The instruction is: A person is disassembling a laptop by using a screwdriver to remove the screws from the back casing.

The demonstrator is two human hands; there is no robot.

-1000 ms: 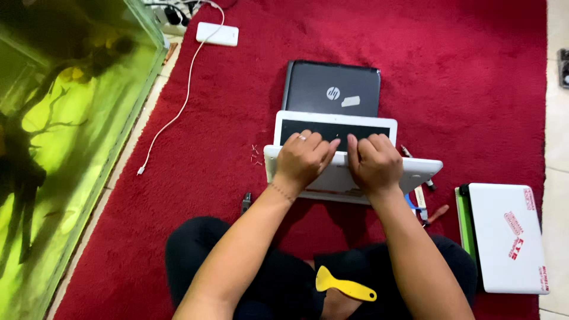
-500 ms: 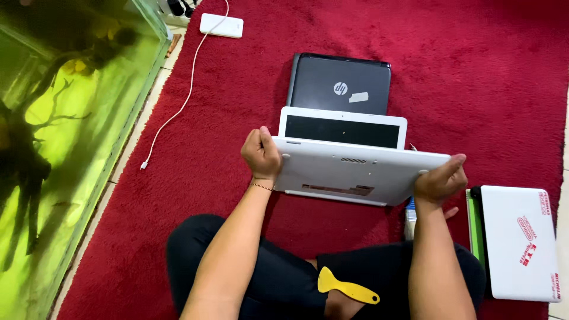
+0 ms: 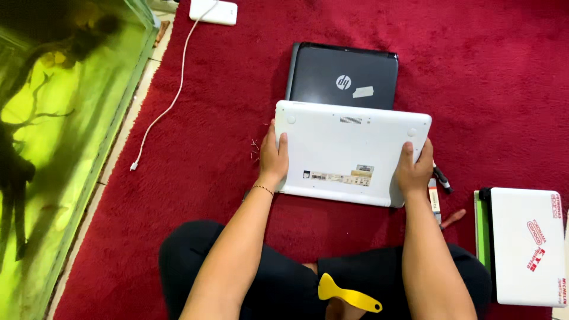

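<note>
Here the white laptop point(image 3: 349, 151) lies underside up on the red carpet point(image 3: 207, 148), just in front of the person's lap. The left hand point(image 3: 274, 159) has its grip closed over the left edge, the right hand point(image 3: 415, 169) over the right edge. Rectangular stickers, pale with dark bars, sit near its lower middle. Behind it lies a black laptop point(image 3: 344, 74) with a small white label. A white laptop with red stickers point(image 3: 527, 246) lies to the right. A yellow scraper point(image 3: 347, 293) rests on the lap.
</note>
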